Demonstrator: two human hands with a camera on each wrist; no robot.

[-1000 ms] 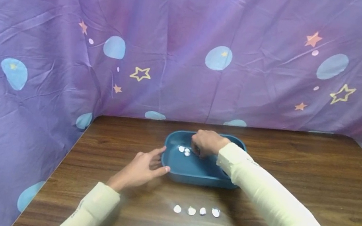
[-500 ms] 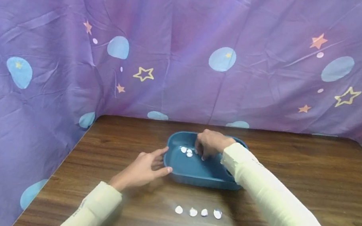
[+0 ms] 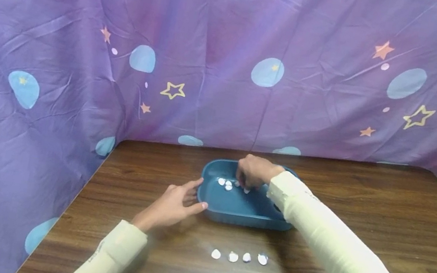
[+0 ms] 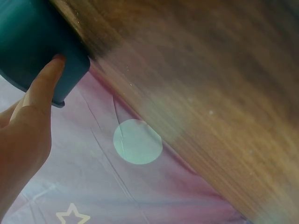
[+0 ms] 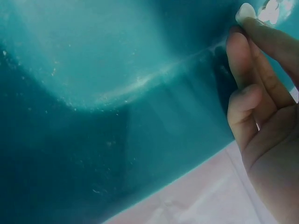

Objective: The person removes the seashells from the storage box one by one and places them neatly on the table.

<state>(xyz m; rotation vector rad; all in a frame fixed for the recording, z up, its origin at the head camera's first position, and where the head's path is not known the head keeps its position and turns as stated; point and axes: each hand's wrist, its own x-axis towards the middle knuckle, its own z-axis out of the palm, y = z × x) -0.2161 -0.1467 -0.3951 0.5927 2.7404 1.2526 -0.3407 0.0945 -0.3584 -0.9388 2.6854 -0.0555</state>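
Observation:
A blue-green tray [image 3: 245,220] with rounded corners stands on the table. My left hand [image 3: 171,204] touches its left end, fingers fairly straight and thumb at the front corner; the left wrist view shows a finger [image 4: 44,84] against the outer wall. Inside the tray, my right hand [image 3: 256,171] reaches down with bent fingers. At its fingertips is a small white pebble-like piece [image 5: 245,13], which thumb and finger seem to pinch. Several similar white pieces [image 3: 225,184] lie on the tray floor left of that hand. The hand partly hides one more.
Several white pieces [image 3: 233,257] lie in a row on the brown wooden table [image 3: 364,206], in front of the tray. A purple curtain [image 3: 223,59] with stars and blue spots hangs behind the table and along its left side.
The view has shifted slightly. My right hand stays in the tray with small finger movements, and a white piece now shows more clearly at its fingertips. My left hand keeps its place at the tray.

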